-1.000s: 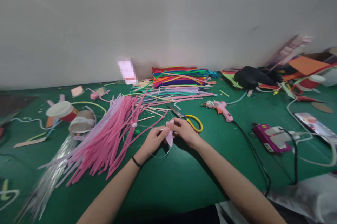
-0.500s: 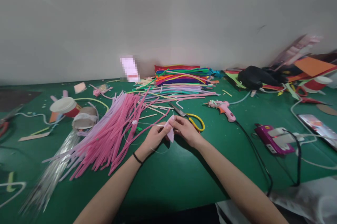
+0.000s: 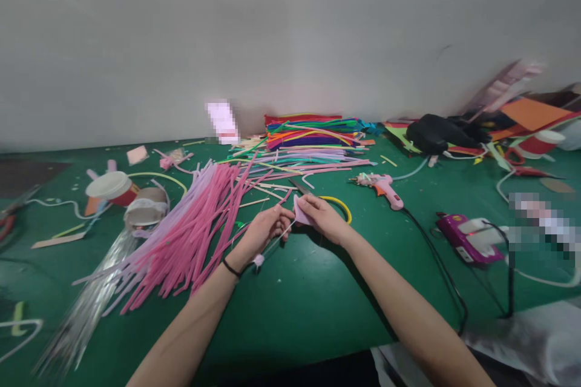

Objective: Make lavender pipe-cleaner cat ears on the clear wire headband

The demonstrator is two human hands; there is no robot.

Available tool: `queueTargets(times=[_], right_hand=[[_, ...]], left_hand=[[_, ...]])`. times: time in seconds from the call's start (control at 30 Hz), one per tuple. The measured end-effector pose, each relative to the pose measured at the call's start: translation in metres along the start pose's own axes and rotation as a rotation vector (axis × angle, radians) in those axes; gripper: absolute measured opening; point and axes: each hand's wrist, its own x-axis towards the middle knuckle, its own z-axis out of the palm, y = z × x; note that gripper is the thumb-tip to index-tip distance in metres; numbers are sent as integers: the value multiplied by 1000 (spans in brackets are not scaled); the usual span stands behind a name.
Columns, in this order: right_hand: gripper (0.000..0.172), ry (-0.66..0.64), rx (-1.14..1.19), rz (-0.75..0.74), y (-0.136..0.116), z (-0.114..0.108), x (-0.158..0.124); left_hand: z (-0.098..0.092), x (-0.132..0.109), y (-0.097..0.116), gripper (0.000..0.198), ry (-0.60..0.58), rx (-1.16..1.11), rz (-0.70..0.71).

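Observation:
My right hand (image 3: 323, 217) pinches a small pale pink folded piece (image 3: 300, 211) just above the green table (image 3: 290, 308). My left hand (image 3: 263, 231) is closed on a thin white wire (image 3: 278, 237) that runs from that piece down to a little fluffy tip near my wrist. Both hands meet at the table's middle, right of a big heap of pink and lilac pipe cleaners (image 3: 190, 229). Yellow-handled scissors (image 3: 333, 200) lie just behind my right hand, partly hidden by it.
A stack of many-coloured pipe cleaners (image 3: 308, 132) lies at the back by the grey partition. A pink glue gun (image 3: 381, 186), a purple power strip (image 3: 467, 237) with cables, paper cups (image 3: 113, 188), a black pouch (image 3: 436, 131) and card scraps surround the work spot.
The pink piece has turned from hanging down to lying sideways in my right hand. My left hand has slid down-left along the white wire, drawing it out straight.

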Motion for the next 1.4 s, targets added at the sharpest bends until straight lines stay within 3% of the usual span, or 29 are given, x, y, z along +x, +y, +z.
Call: queueTargets(times=[0.23, 0.4, 0.53, 0.87, 1.03, 1.23, 1.4], right_hand=[[39, -36, -56, 31, -4, 0, 0], [39, -19, 194, 113, -8, -1, 0], [35, -27, 206, 102, -8, -1, -1], [32, -99, 144, 117, -6, -3, -2], [35, -61, 146, 123, -5, -1, -2], [30, -95, 144, 141, -5, 0, -3], [20, -108, 239, 25, -1, 2, -3]], left_hand=[[7, -5, 4, 30, -53, 251, -28], [6, -1, 0, 26, 129, 125, 67], [5, 1, -2, 26, 206, 32, 104], [5, 2, -3, 27, 175, -69, 59], [7, 2, 0, 24, 170, -97, 68], [9, -1, -1, 27, 225, -85, 57], [6, -5, 6, 31, 58, -122, 54]])
